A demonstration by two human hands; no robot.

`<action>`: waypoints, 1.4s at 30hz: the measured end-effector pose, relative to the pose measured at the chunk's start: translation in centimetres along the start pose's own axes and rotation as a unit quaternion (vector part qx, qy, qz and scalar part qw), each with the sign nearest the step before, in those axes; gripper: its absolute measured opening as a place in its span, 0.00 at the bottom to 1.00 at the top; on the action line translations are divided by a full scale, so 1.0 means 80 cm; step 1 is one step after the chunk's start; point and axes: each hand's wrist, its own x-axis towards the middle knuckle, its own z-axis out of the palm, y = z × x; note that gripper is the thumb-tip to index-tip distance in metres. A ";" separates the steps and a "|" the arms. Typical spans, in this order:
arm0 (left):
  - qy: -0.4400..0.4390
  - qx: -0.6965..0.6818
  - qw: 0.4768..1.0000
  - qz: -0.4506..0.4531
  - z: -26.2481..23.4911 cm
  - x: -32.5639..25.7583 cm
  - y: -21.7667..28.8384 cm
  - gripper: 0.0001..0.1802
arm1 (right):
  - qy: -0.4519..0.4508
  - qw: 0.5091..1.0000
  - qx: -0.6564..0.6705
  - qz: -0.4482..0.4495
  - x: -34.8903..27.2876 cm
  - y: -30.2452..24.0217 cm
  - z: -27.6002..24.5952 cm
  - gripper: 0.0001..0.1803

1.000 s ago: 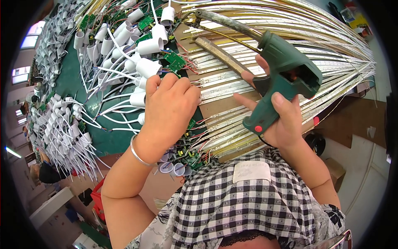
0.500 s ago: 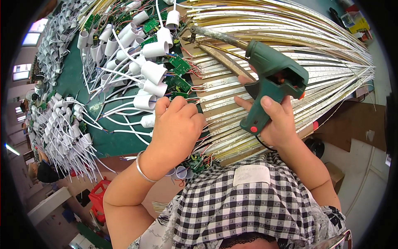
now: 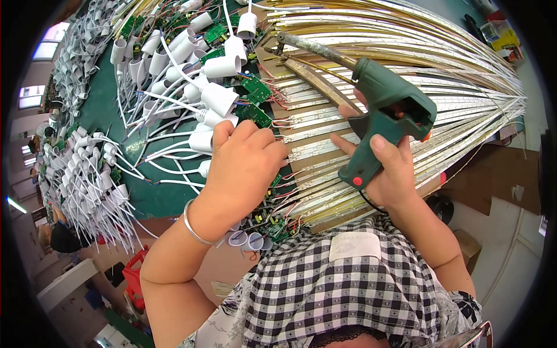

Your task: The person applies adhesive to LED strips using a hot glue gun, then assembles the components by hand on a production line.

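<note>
the right hand (image 3: 390, 174) is wrapped around the grip of a green pistol-shaped soldering gun (image 3: 386, 113), thumb laid up along the handle and the forefinger stretched out toward the left beneath the barrel. the gun's long, crusted metal tip (image 3: 313, 49) points up and away from that hand, to its upper left, ending over the near ends of a wide fan of pale yellow light strips (image 3: 406, 52) that spread off to the right beyond the hand.

the left hand (image 3: 243, 168) lies palm down, fingers curled together and pressed onto the strip ends and wiring just left of the gun; whether it pinches anything beneath the fingers cannot be told. a silver bangle (image 3: 194, 223) circles its wrist. right beyond its knuckles sit small green circuit boards (image 3: 255, 90) with red wires, and white lamp sockets (image 3: 217, 98) with white leads are heaped farther out and to its left on the green-covered counter (image 3: 110, 110). more boards and a few clear caps (image 3: 246, 239) lie under the wrist, at the counter's near edge.

below both hands is the person's checked black and white top (image 3: 348, 290).
</note>
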 end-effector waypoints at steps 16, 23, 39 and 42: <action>0.039 0.032 0.984 0.168 0.006 0.022 -0.028 0.11 | 0.028 0.999 0.014 -0.030 -0.005 -0.013 0.004 0.40; -0.004 0.043 0.977 0.210 0.004 0.035 -0.030 0.07 | 0.038 0.999 0.008 -0.030 -0.010 -0.013 0.003 0.40; 0.197 0.034 0.979 0.046 -0.086 0.021 -0.143 0.16 | 0.058 0.994 0.036 -0.084 -0.043 -0.054 -0.046 0.32; 0.161 0.093 0.982 0.033 -0.063 0.011 -0.156 0.20 | 0.063 0.994 0.041 -0.080 -0.048 -0.051 -0.042 0.31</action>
